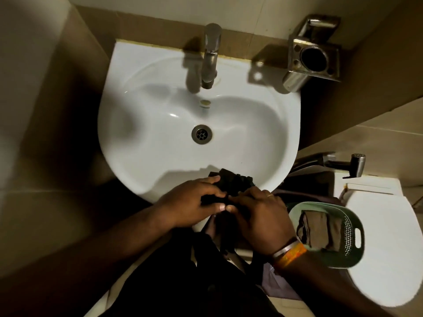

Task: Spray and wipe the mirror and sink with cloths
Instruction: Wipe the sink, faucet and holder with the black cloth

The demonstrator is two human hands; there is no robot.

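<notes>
Cloth [231,183], dark and bunched, sits at lower centre of frame on the sink [142,170] front rim. Your left hand [194,202] and right hand [263,216] both pinch it; the basin lies straight ahead, upward in frame.

A single head-worn, wide-angle view is given, aimed steeply down from above the sink [128,133], close in. The tap [211,53] is placed at the top centre, the toilet lid [389,248] at the lower right, and the forearms are seen entering from the bottom edge.
</notes>
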